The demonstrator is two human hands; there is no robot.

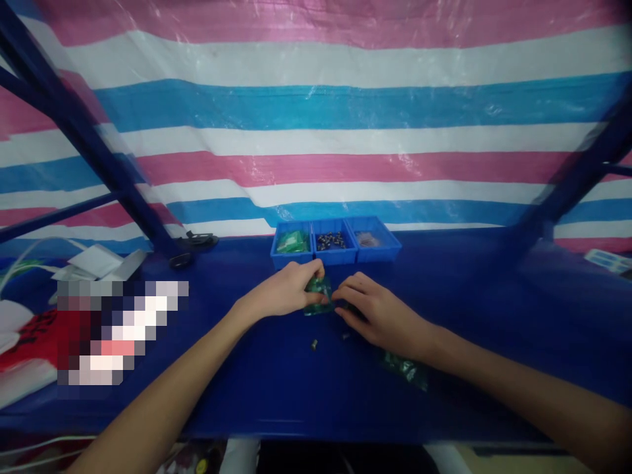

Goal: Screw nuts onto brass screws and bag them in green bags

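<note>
My left hand (291, 289) pinches a small green plastic bag (318, 304) just above the blue table. At the bag's right edge, my right hand (363, 306) has its fingers drawn together on it; whether they hold anything else is hidden. A small metallic piece (315, 344) lies on the table below the bag. Another small dark piece (345, 336) lies under my right hand, blurred. Partly covered by my right forearm is a second green plastic bag (407, 370).
Beyond my hands stand three joined blue bins: one with green bags (293, 241), one with small metallic pieces (330, 241), one with pale, clear bits (366, 239). Papers (101, 263) and a red package (39, 336) lie left. Blue frame posts (93, 145) flank the table.
</note>
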